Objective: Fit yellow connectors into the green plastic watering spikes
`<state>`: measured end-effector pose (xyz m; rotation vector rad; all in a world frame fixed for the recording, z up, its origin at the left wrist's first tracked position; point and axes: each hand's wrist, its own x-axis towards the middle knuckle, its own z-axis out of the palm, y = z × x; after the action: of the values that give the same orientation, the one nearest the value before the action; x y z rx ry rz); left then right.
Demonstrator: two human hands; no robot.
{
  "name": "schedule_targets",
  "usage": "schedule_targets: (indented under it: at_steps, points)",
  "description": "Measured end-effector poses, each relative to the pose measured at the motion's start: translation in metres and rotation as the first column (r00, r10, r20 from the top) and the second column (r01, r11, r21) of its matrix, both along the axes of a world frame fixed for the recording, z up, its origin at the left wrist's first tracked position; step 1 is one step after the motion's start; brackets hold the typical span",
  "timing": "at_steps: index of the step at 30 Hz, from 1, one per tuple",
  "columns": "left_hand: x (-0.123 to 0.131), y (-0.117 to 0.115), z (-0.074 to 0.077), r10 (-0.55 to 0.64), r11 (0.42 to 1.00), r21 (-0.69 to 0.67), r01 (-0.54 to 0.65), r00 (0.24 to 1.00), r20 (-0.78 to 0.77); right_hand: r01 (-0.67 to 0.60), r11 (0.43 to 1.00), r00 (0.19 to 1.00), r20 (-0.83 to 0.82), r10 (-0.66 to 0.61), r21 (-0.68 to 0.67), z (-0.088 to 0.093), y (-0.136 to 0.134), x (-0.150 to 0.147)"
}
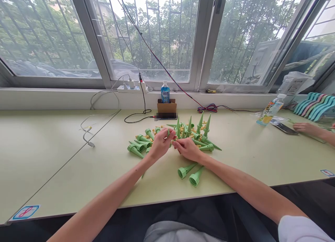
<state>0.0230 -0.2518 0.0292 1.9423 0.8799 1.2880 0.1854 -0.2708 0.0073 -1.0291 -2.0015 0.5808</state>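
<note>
My left hand (161, 144) and my right hand (187, 148) meet over the table, fingers pinched together on a green cone-shaped spike (170, 135) between them. Behind them lies a pile of green cone spikes (192, 132), some upright, some on their sides, mixed with small yellow parts (157, 134). Two more green cones (190, 173) lie just in front of my right wrist. More cones (137, 146) lie to the left of my left hand.
The pale green table (65, 158) carries white cables (87, 130), a small cardboard box (166, 107) and a blue-labelled bottle (165, 92). At right, another person's hand (305, 127), a phone (284, 128), a drink bottle (270, 110) and stacked coloured pieces (315, 104).
</note>
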Motion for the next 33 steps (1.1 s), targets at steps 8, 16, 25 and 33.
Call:
schedule_targets:
  at_steps: [8, 16, 25, 33]
  points:
    - [-0.0010, 0.0020, -0.0012, 0.017, 1.000, 0.020, -0.016, 0.999, -0.029, 0.000, 0.999, 1.000, -0.026, 0.001, 0.032, 0.0018, -0.0009, -0.0004]
    - [-0.0004, 0.0002, 0.0009, 0.033, 0.999, 0.041, -0.031, 0.999, -0.030, 0.008, 0.999, 1.000, -0.018, -0.007, 0.033, -0.0008, 0.0002, 0.0003]
    - [-0.0006, -0.0031, 0.0057, 0.052, 0.989, 0.141, -0.034, 0.991, -0.123, -0.013, 1.000, 1.000, -0.004, 0.013, -0.012, 0.0004, 0.0001, 0.0005]
    - [-0.0014, -0.0020, 0.0041, 0.086, 0.981, 0.183, -0.058, 0.985, -0.152, 0.029, 0.999, 0.999, -0.033, -0.028, 0.032, 0.0016, -0.0012, 0.0008]
